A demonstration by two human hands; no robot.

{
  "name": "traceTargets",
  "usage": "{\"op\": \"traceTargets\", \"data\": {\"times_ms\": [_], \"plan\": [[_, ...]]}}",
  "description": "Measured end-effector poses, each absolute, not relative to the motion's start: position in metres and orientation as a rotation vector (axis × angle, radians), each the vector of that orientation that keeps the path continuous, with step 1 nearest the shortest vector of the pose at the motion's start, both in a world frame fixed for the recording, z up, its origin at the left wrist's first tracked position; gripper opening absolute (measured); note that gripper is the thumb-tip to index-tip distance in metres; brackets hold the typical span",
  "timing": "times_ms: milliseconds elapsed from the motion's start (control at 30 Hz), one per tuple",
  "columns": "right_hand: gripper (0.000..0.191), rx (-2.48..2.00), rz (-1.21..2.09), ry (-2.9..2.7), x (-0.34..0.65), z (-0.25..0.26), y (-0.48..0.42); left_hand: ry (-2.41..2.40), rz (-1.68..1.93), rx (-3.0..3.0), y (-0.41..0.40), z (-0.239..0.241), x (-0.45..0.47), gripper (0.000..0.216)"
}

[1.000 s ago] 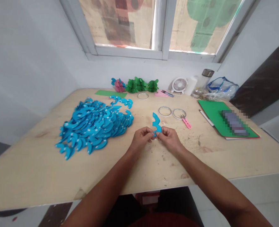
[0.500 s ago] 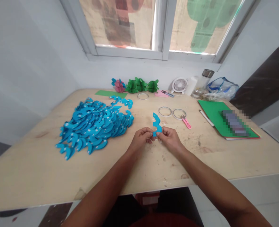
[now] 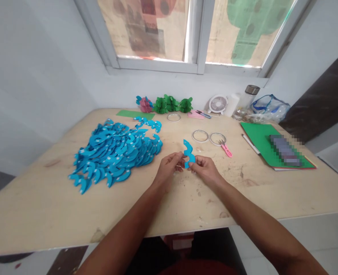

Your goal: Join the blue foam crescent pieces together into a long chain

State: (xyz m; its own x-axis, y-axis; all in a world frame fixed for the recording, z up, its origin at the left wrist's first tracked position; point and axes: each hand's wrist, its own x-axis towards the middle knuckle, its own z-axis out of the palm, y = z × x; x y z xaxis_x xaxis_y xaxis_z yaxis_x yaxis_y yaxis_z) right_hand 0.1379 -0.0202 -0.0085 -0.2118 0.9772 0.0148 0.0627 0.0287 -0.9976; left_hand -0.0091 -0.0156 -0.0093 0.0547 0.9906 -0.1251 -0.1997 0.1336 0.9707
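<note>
Both my hands meet over the middle of the wooden table (image 3: 42,206). My left hand (image 3: 169,168) and my right hand (image 3: 204,169) pinch the lower end of a curved blue paper cutout (image 3: 188,152), which stands up between the fingertips. To the left lies a large heap of the same blue cutouts (image 3: 114,151), apart from my hands. Just beyond my right hand lie two tape rings (image 3: 200,135) and small pink scissors (image 3: 225,148).
Along the back under the window stand green and pink paper decorations (image 3: 169,104), a small white fan (image 3: 218,103), a bottle (image 3: 247,99) and a clear bag (image 3: 269,109). A green folder (image 3: 260,139) with a pen lies at the right. Another tape ring (image 3: 173,117) sits farther back.
The blue cutout has tilted slightly left between my fingers, and my left fingers have shifted along its lower end. The hands stay in the same place.
</note>
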Motion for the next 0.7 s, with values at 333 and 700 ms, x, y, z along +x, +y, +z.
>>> {"op": "traceTargets", "data": {"times_ms": [333,700], "plan": [[0.02,-1.105,1.372,-1.472,0.1373,-0.0116,-0.0206,1.072,1.279,1.001,-0.0146,-0.0111,-0.0099,0.021],[0.021,-1.143,1.37,-1.557,0.1386,-0.0082,-0.0233,1.18,1.325,0.99,-0.0159,-0.0051,-0.0067,0.018]]}}
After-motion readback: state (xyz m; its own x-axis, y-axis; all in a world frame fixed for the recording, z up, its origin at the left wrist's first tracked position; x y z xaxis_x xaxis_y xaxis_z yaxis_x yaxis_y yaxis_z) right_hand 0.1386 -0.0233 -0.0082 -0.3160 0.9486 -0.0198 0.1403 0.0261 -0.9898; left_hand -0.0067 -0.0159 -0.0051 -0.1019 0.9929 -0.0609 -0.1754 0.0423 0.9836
